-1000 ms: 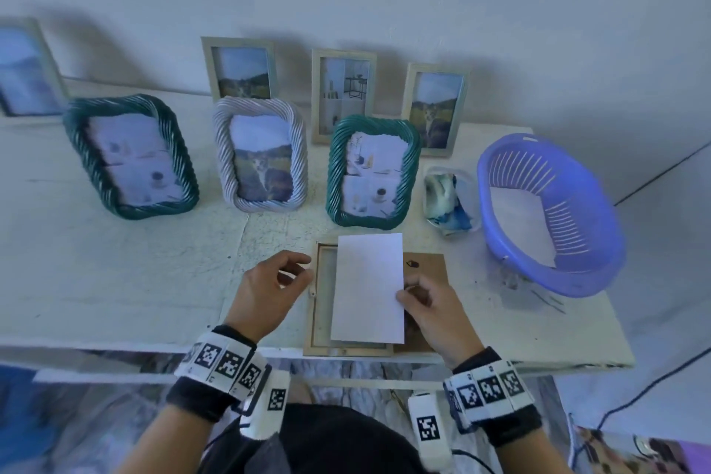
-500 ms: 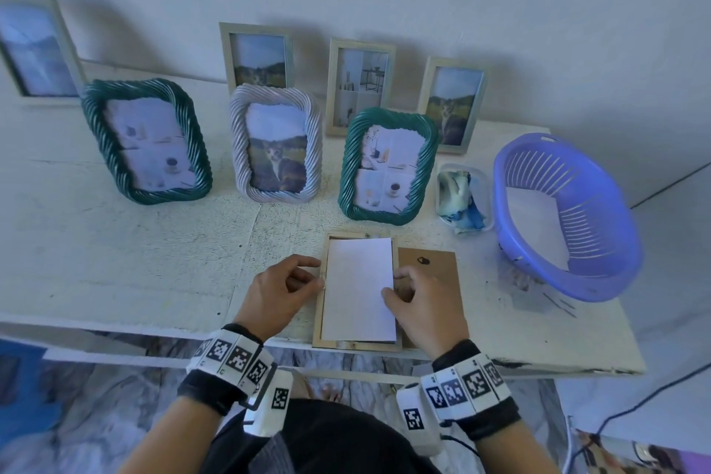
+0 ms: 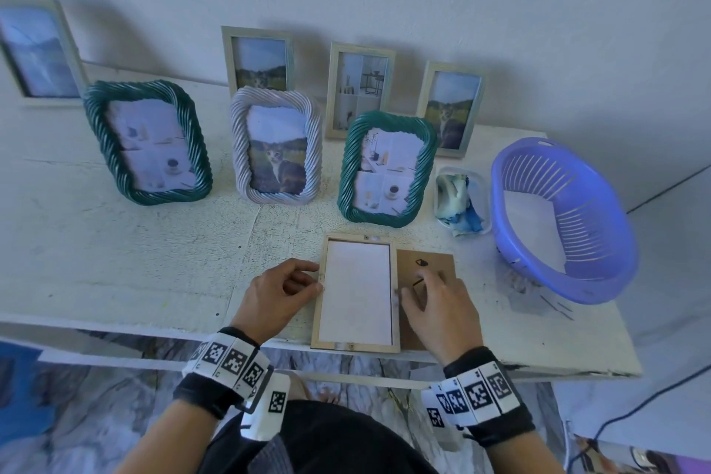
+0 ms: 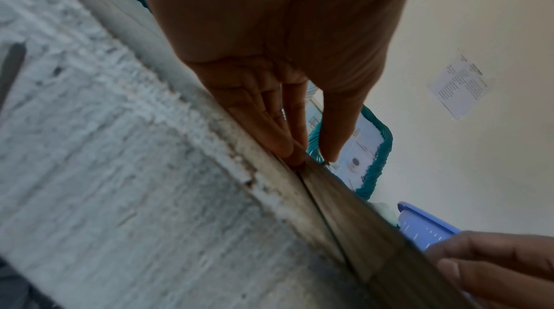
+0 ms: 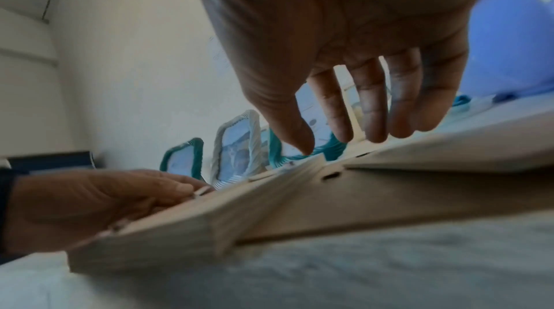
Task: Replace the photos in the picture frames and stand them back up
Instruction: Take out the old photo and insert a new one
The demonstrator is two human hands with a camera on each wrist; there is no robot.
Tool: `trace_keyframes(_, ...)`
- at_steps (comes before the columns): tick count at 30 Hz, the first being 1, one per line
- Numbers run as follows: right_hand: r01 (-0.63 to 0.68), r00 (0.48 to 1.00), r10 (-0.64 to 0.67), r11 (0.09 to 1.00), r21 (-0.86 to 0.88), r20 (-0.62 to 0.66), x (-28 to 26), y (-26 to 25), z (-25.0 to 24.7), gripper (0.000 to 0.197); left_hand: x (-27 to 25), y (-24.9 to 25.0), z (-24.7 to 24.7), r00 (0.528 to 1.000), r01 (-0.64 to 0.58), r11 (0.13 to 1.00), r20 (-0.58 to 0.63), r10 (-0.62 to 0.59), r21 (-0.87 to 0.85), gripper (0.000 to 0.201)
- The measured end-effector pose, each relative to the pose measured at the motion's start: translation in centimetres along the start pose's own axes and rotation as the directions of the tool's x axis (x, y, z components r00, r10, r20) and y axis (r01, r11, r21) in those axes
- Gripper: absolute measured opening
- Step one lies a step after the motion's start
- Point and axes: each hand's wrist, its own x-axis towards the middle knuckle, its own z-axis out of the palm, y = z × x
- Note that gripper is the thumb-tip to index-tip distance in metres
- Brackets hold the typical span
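Fingers (image 3: 304, 273) of my left hand (image 3: 275, 294) curl against the left rail of the frame (image 3: 356, 346), thumb and fingertips pinching its edge to steady it. My right hand (image 3: 438, 310) has its fingers loosely spread and pointing down, tips touching the right rail and resting over the backing board (image 3: 434, 254); I see nothing gripped in it.

Between my hands the frame lies face down at the near edge of the table (image 3: 115, 262), and the photo (image 3: 358, 292) sits white side up, flat inside its recess. So the swap for this frame looks about half done, as I judge it: the print is seated, but the board lies loose just right of the frame, not yet fitted over it, and the frame is not yet stood up.

Farther back, seven frames stand upright with pictures showing: three rope-edged ones in the nearer row, four plain ones against the wall. I cannot tell which of these hold new prints. At far right a purple basket (image 3: 600, 273) holds a white sheet, maybe more photos.
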Motion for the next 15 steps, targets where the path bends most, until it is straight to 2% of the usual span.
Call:
trace_keyframes(2,-0.054,0.999,0.052,0.992,-0.113,-0.016,-0.2,0.9,-0.2,0.044,0.0,0.0,0.0,1.000,-0.004,1.000,0.001,0.004,0.002,0.023)
trace_keyframes(5,-0.118,0.991,0.125,0.984,-0.136,0.050,-0.6,2.1,-0.2,0.051,0.0,0.1,0.0,1.000,-0.003,1.000,-0.007,0.003,-0.003,0.023)
trace_keyframes(11,-0.202,0.978,0.197,0.975,0.091,0.067,-0.2,3.2,-0.5,0.041,0.0,0.3,0.1,1.000,0.010,1.000,-0.004,-0.010,-0.024,0.023)
trace_keyframes(15,-0.234,0.969,0.245,0.944,0.232,-0.020,0.2,3.0,-1.6,0.036,0.1,0.1,0.1,1.000,0.003,1.000,-0.003,-0.003,-0.028,0.023)
